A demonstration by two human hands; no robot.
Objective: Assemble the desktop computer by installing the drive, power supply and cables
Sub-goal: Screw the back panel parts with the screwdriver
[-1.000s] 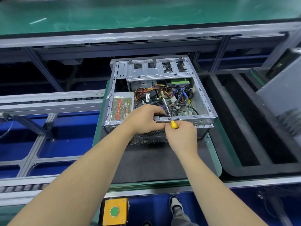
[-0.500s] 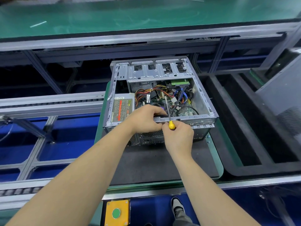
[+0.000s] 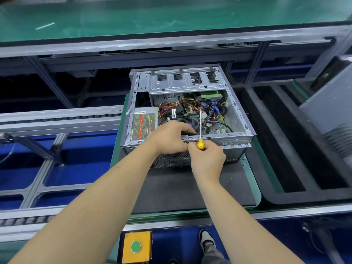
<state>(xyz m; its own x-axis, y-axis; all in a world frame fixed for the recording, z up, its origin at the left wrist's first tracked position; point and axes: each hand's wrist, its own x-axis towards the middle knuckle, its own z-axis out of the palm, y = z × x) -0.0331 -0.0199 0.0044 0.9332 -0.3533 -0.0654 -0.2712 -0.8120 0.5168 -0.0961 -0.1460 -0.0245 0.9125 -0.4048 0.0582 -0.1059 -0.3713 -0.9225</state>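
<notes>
- Driving a screw inside the open computer case (image 3: 187, 119) looks like the step in hand: our right hand (image 3: 206, 161) wraps its grip around the yellow handle of the screwdriver (image 3: 200, 130), whose thin steel shaft runs down into the case toward the board; the tip is hidden among the parts.
- Our left hand (image 3: 171, 137) curls its fingers over the near top rail of the case, steadying it.
- We should keep the shaft straight over the screw, press lightly while turning, and keep the bundled cables (image 3: 182, 108) away from the tip; a slip could scratch the board.
- The case sits on a dark mat on the green worktop (image 3: 255, 180), just ahead of us.
- The power supply (image 3: 143, 123), a grey box with a red-striped label, sits in the left of the case; a green-topped drive (image 3: 211, 95) lies at the far side under the punched drive cage.
- The case is bare stamped sheet metal, matt and slotted; the cables are soft, coloured yellow, red, blue and black.
</notes>
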